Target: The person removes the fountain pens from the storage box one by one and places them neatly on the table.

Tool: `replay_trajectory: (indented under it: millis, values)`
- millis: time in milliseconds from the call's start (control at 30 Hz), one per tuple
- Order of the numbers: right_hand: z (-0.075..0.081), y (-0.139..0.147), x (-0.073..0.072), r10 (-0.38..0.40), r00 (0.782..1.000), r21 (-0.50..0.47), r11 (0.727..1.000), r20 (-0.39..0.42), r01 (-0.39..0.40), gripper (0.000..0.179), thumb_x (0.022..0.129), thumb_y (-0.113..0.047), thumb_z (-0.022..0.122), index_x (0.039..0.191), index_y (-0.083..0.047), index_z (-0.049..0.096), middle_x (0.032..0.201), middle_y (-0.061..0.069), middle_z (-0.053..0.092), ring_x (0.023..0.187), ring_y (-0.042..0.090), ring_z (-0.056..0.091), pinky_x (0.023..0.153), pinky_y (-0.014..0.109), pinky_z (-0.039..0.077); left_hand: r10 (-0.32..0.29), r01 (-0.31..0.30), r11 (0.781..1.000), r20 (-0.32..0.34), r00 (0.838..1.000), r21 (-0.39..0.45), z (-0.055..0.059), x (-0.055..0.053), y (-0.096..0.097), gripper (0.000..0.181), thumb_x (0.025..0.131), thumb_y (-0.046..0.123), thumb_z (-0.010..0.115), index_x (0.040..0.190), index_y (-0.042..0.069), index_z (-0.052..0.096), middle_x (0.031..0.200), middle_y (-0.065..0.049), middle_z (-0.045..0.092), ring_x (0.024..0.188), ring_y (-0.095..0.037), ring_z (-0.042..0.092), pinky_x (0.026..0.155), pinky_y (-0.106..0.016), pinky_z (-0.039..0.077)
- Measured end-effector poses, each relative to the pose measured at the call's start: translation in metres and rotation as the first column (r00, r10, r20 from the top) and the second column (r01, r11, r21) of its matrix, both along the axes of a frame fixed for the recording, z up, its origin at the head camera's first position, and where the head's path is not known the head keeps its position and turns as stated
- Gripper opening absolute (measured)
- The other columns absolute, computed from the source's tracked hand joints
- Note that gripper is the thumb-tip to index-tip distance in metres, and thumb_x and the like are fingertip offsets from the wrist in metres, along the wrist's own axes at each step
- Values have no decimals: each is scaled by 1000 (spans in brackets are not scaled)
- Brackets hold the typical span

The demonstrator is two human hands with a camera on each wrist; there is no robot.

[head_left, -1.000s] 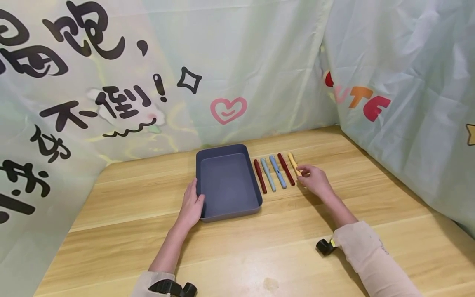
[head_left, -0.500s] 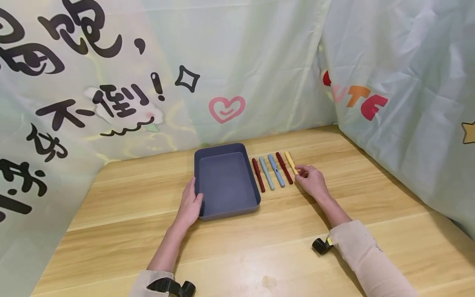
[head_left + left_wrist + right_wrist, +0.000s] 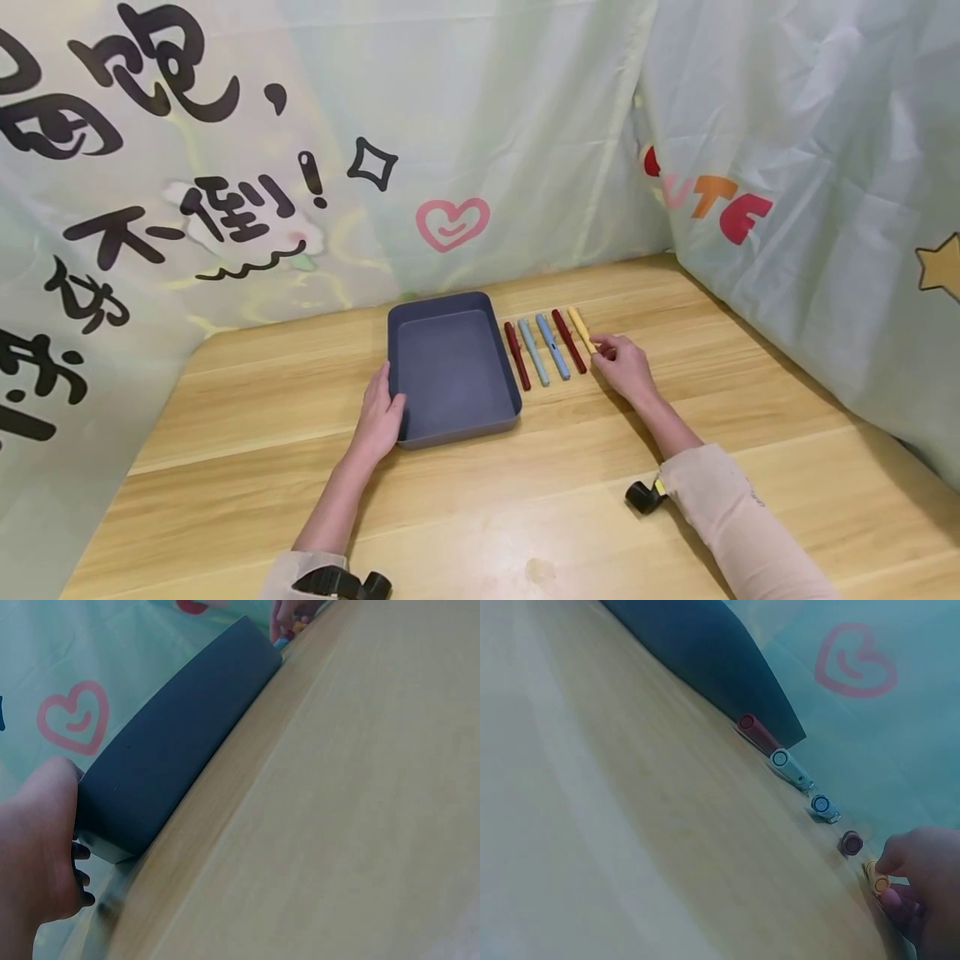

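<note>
A dark blue-grey rectangular tray [image 3: 453,371] stands on the wooden table. My left hand [image 3: 380,417] grips its left side near the front corner, thumb over the rim and fingers along the outer wall. Right of the tray lies a row of pens: dark red [image 3: 517,356], pale teal [image 3: 534,352], blue [image 3: 552,347], another dark red [image 3: 569,341] and yellow [image 3: 577,323]. At the row's right end, my right hand [image 3: 626,367] pinches the near end of the yellow pen between thumb and fingers. The right wrist view shows this pinch, with the yellow pen [image 3: 882,883] low along the table.
Printed cloth curtains [image 3: 525,125] hang behind the table and along its right side. The wooden tabletop [image 3: 480,517] stretches in front of the tray. Each wrist wears a small black camera, the right one [image 3: 643,497] close over the wood.
The yellow pen has shifted slightly left toward the neighbouring dark red pen, with the right hand still at its near end. The left hand keeps its place on the tray. The head view has turned slightly.
</note>
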State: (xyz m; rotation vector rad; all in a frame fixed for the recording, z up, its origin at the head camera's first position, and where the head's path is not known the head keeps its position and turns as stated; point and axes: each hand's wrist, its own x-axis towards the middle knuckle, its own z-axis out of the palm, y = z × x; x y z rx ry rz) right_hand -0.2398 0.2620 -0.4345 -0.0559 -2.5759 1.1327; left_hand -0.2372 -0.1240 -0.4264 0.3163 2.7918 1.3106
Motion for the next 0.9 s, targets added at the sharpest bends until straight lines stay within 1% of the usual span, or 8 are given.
replay_trajectory:
  millis: [100,267,467,667,800,900]
  values:
    - [-2,0,-1,-1,1000,3,1000,4,1,31,84,-2,56,113,5,61,93,20,58,80,29,56,68,37,45,7,-7,1000,-9,1000,2,-1,1,0,60,96,15,34,146,0,6,149,-22,5,136,-33,2,106,-50,8]
    - [-4,2,0,-4,1000,-3,1000,-16,4,29,84,-3,57,112,6,61,91,19,58,80,30,56,68,37,45,4,-4,1000,-26,1000,12,-3,0,1,59,96,12,35,146,-2,7,149,-23,6,136,-35,2,106,-50,8]
    - [-6,3,2,-25,999,-21,999,-19,25,28,85,-4,57,111,6,62,90,17,58,81,29,58,67,35,45,-1,1,1000,-20,1000,9,-7,0,3,59,96,12,35,146,-1,7,149,-23,6,136,-35,2,106,-50,8]
    - [-6,5,2,-54,998,-31,998,-29,53,28,87,-8,57,112,4,62,92,17,57,81,29,58,66,35,46,0,1,1000,-25,1000,15,-7,0,5,58,96,12,35,146,-1,7,149,-23,7,136,-35,3,106,-50,8]
    - [-8,7,3,-69,996,-21,997,-55,68,27,89,-11,57,111,4,62,93,18,57,82,31,59,67,39,49,2,-2,999,-17,1000,40,-7,0,5,59,96,13,36,146,-1,8,149,-23,7,135,-35,4,106,-50,8]
    - [-6,7,3,-72,994,-30,997,-80,70,27,89,-12,58,110,4,63,94,18,58,83,32,59,69,41,49,10,-9,997,-2,1000,79,-7,-1,5,61,95,14,38,146,0,8,149,-23,7,135,-35,4,106,-51,9]
